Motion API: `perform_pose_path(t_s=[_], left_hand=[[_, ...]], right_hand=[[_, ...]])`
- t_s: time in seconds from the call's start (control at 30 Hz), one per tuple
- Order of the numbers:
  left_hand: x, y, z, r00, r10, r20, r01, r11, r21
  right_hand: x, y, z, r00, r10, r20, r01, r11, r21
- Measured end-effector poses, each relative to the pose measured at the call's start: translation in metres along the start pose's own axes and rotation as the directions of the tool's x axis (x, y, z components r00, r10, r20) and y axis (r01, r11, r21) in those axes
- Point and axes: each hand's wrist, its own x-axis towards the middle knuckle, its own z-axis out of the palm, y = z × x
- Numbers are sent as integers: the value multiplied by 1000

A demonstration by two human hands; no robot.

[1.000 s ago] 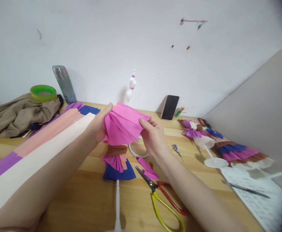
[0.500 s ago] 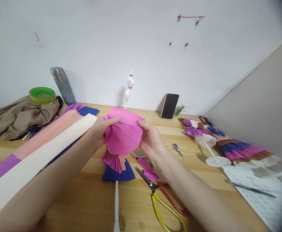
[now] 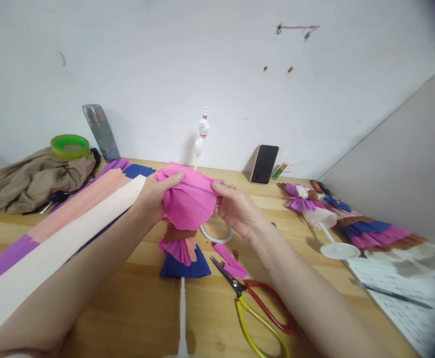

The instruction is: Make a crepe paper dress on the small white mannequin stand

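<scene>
A piece of pink crepe paper [image 3: 189,201], gathered in folds along its upper part, is stretched between my hands. My left hand [image 3: 153,196] pinches its left side with the thumb on top. At the right edge, my right hand [image 3: 235,206] grips it between thumb and fingers. Below the paper lies a doll-like figure on a white stick, dressed in a brown, pink and blue paper skirt [image 3: 185,261]; its upper part is hidden. Scissors with red and yellow handles [image 3: 239,288] lie beside it, near a pink paper scrap [image 3: 230,261] and a roll of white tape [image 3: 217,233].
Strips of crepe paper [image 3: 79,214] lie at left, near a brown cloth [image 3: 34,174] with green tape [image 3: 70,146] on it. A flask [image 3: 101,132], a white figure [image 3: 203,127] and a phone [image 3: 264,164] stand by the wall. Paper-dressed figures [image 3: 377,228] and a printed sheet [image 3: 392,303] are at right.
The pink paper has been drawn into tighter folds and looks narrower. My right hand has shifted slightly, showing more of the tape roll. The whole view has moved a little.
</scene>
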Motion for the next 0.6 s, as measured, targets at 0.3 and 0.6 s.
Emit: perform_pose_path(t_s=[0.3, 0.6], left_hand=[[0, 3, -5, 997, 22, 71, -26, 998, 59], [7, 19, -18, 975, 140, 170, -209, 832, 514]], right_hand=[[-2, 0, -1, 967, -249, -50, 241, 962, -130], [-2, -6, -2, 909, -413, -59, 387, 887, -250]])
